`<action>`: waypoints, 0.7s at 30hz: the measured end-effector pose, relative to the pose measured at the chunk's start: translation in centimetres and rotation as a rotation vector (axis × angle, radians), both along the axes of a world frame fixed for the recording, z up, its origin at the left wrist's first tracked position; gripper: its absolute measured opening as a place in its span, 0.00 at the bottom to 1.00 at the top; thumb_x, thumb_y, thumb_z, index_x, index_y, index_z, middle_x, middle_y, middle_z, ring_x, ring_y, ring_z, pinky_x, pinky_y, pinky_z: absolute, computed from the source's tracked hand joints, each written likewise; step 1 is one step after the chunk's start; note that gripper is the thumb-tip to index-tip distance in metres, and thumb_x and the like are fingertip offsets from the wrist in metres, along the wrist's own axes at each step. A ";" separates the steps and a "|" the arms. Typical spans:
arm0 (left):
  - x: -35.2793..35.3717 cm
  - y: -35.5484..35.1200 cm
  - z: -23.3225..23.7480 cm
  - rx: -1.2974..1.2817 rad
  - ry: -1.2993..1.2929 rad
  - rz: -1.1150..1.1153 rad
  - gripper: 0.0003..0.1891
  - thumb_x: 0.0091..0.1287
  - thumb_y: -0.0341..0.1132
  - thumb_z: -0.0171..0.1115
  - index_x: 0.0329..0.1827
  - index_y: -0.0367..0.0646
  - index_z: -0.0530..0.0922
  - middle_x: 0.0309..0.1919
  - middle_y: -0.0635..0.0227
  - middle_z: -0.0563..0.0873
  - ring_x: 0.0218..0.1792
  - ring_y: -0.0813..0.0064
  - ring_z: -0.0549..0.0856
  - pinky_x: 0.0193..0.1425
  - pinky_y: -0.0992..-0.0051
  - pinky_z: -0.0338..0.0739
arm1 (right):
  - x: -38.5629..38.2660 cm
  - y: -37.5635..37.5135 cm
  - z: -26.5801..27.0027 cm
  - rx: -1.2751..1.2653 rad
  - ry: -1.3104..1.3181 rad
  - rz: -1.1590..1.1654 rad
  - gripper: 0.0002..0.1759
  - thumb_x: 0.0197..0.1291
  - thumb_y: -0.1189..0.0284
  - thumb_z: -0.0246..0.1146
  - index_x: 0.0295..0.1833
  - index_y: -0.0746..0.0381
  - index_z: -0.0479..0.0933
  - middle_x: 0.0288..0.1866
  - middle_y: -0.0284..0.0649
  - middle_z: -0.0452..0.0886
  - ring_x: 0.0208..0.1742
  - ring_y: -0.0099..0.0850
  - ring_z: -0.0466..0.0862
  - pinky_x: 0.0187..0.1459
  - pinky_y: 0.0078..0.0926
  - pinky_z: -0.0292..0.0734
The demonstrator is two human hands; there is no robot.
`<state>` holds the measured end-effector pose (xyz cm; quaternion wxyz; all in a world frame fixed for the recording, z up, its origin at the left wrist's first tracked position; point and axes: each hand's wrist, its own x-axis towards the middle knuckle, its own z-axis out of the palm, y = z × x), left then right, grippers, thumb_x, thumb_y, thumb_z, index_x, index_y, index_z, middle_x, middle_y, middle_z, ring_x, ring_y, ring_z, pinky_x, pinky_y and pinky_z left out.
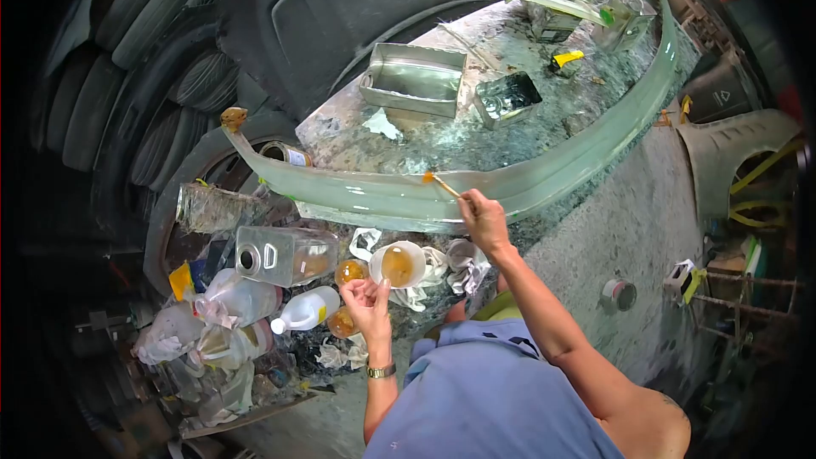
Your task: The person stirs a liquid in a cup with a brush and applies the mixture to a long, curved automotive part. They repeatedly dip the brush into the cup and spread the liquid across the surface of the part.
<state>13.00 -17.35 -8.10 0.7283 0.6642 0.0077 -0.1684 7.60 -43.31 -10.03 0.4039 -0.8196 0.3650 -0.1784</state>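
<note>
My right hand [484,219] is closed round the thin handle of a brush [445,185], whose orange tip touches the upper edge of a long curved pale green panel [527,183]. Below the panel, my left hand [365,299] holds a white cup [398,264] with amber liquid inside, its thumb against the near rim. Beside that hand are amber round containers [350,272], one above and one below the fingers. Crumpled white paper [432,268] lies to the right of the cup.
An open metal tray [416,76] and a black-topped container [507,99] stand behind the panel. Left are a metal can [286,256], a white jug [306,309] and plastic bottles [234,297]. A can [619,294] is on the floor at right.
</note>
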 end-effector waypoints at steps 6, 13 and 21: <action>-0.4 0.0 -0.4 0.022 -0.006 -0.054 0.23 0.62 0.25 0.72 0.51 0.44 0.63 0.39 0.70 0.76 0.39 0.85 0.75 0.45 0.82 0.72 | -6.1 -3.6 -1.3 0.020 0.015 -0.185 0.08 0.65 0.68 0.63 0.41 0.62 0.80 0.25 0.49 0.81 0.26 0.44 0.84 0.31 0.37 0.76; -0.9 -0.1 0.5 0.014 -0.007 -0.027 0.23 0.61 0.24 0.72 0.49 0.43 0.63 0.37 0.71 0.77 0.38 0.85 0.76 0.44 0.82 0.73 | -1.5 0.8 2.8 0.030 -0.032 0.094 0.08 0.66 0.68 0.63 0.40 0.61 0.78 0.24 0.49 0.80 0.30 0.49 0.84 0.32 0.41 0.77; -1.2 -0.3 0.8 0.026 -0.008 -0.038 0.24 0.62 0.26 0.72 0.51 0.42 0.63 0.43 0.64 0.80 0.44 0.80 0.80 0.49 0.79 0.76 | -4.3 -3.8 -2.9 0.171 -0.033 -0.047 0.11 0.64 0.68 0.64 0.42 0.66 0.81 0.28 0.47 0.83 0.27 0.34 0.82 0.34 0.32 0.77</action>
